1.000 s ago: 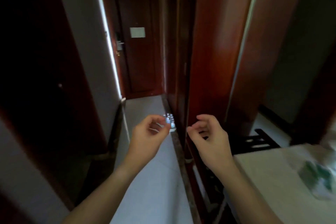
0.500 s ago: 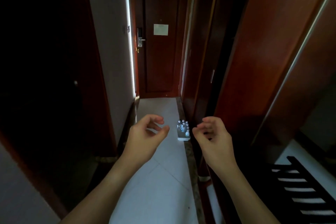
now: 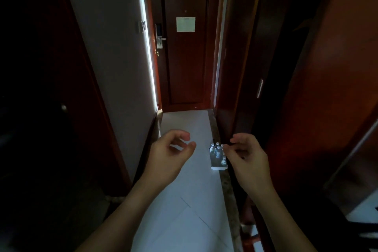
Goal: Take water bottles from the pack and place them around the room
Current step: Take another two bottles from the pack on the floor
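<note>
Both hands hang in the air over a narrow hallway floor (image 3: 184,206) of pale tiles. The left hand (image 3: 166,156) has its fingers loosely curled, thumb and forefinger apart, and its grip is released — it holds nothing. The right hand (image 3: 248,159) is likewise loosely curled with an idle, released grip, fingertips pointing left.

The pack of water bottles (image 3: 217,156) stands on the floor at the right edge of the tiles, just beside the dark wooden panelling (image 3: 241,67) on the right. Several white caps show at its top (the exact number is hard to tell, since the right hand's fingertips overlap its right side in this view). The pack lies farther off than the hands, and neither hand touches it.

At the far end of the hallway stands a dark wooden door (image 3: 186,63) with a pale notice (image 3: 185,24) fixed at its middle and a metal lock handle (image 3: 159,39) on its left edge. A white wall (image 3: 114,57) runs along the left — its far corner is lit brightly.
</note>
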The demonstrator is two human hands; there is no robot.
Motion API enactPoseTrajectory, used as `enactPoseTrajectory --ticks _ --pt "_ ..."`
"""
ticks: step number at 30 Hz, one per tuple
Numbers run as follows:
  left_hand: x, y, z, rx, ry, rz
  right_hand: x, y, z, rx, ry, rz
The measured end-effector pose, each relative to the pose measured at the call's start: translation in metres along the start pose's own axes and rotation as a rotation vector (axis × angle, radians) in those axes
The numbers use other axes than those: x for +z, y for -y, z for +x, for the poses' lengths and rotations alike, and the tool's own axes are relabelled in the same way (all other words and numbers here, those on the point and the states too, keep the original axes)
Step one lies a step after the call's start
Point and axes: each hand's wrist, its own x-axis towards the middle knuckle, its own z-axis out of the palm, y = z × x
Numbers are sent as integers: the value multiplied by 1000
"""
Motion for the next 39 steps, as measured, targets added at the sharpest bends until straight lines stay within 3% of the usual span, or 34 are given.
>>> enactPoseTrajectory --ticks 6,14,27,39 --pt "34 34 142 -13 17 32 50 -25 152 -7 84 -5" --pt "47 82 292 -63 32 32 112 -53 294 15 130 -53" --pt "90 214 593 15 200 29 239 -125 543 83 -36 -123" --pt "202 306 766 7 378 35 241 -228 702 261 -241 -71"
